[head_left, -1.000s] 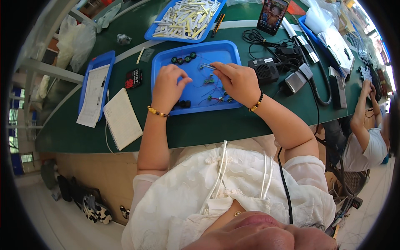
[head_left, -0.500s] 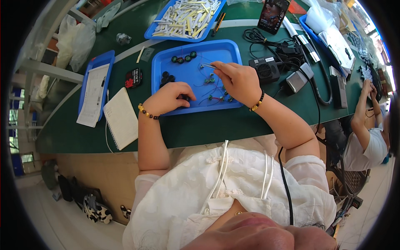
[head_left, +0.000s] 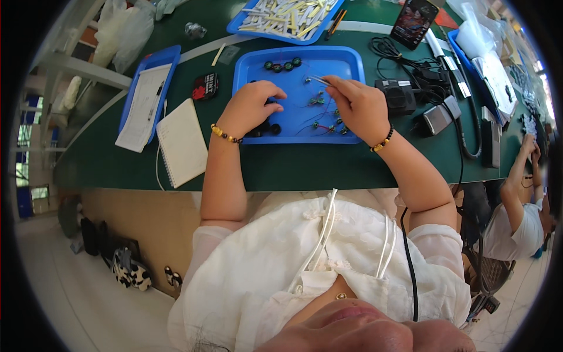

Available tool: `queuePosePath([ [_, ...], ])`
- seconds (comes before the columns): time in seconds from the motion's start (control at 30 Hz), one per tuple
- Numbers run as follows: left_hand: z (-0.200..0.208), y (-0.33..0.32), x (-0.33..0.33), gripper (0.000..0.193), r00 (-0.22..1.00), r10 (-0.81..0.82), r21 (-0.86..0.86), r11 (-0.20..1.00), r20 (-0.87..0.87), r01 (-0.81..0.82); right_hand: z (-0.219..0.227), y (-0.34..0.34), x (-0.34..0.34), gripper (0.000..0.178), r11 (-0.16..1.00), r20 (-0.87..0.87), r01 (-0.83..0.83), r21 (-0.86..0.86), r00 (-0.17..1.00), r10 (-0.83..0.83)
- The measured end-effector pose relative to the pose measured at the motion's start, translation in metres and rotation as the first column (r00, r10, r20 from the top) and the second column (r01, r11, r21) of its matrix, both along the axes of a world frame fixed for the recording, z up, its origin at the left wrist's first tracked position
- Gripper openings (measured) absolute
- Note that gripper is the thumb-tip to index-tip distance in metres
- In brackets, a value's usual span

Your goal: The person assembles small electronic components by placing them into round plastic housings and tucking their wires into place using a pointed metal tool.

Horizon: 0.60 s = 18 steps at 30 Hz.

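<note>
My left hand (head_left: 253, 107) hovers over the left part of a blue tray (head_left: 358, 70), its fingers bent and the thumb apart from them. Nothing shows between them. Just below this hand lie black round caps (head_left: 271, 128); others are partly hidden behind it. In my right hand (head_left: 359, 108) is a pair of metal tweezers (head_left: 317, 78), pinched between thumb and fingers and pointing left. The tips are close to a small round part (head_left: 308, 80) in the tray. Several small green-and-black round parts with thin wires (head_left: 316, 101) lie around the tray's middle and right, with more along its far side.
Behind stands a blue tray of white and yellow strips (head_left: 287, 20). A notebook (head_left: 183, 144), a clipboard-like tray with paper (head_left: 143, 108) and a black-red box (head_left: 205, 86) lie left. A phone (head_left: 414, 23), cables and a black device (head_left: 396, 95) are right. Another person (head_left: 516, 220) sits far right.
My left hand has moved up from the tray's near side toward its middle, uncovering black caps there. My right hand still holds the tweezers, nearly in place. The whole view has shifted slightly.
</note>
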<state>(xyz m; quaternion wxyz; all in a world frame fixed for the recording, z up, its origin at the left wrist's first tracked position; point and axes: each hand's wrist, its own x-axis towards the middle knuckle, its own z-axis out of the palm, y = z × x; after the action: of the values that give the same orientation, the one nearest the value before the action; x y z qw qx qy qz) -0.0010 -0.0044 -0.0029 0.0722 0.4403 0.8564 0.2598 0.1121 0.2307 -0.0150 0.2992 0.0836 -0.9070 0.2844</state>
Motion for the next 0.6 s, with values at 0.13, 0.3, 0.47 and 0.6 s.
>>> queuePosePath([
  [0.13, 0.005, 0.001, 0.0, 0.02, 0.986, 0.11, -0.011, 0.994, 0.127, -0.11, 0.001, -0.001, 0.0, 0.016, 1.0, 0.002, 0.014, 0.018, 1.0, -0.014],
  [0.3, 0.002, 0.002, -0.004, 0.018, 0.946, 0.323, 0.06, 0.944, 0.032, -0.324, -0.002, 0.0, -0.002, 0.016, 1.0, -0.013, 0.011, 0.011, 1.0, -0.01],
  [0.47, -0.008, 0.002, -0.017, 0.02, 0.872, 0.437, 0.268, 0.887, -0.221, -0.376, -0.004, 0.003, -0.001, 0.016, 1.0, 0.039, -0.022, -0.023, 0.999, 0.023],
  [0.6, -0.005, 0.006, -0.024, 0.028, 0.861, 0.451, 0.08, 0.892, -0.234, -0.445, -0.001, 0.005, 0.001, 0.015, 0.994, 0.145, -0.01, -0.11, 0.989, 0.026],
])
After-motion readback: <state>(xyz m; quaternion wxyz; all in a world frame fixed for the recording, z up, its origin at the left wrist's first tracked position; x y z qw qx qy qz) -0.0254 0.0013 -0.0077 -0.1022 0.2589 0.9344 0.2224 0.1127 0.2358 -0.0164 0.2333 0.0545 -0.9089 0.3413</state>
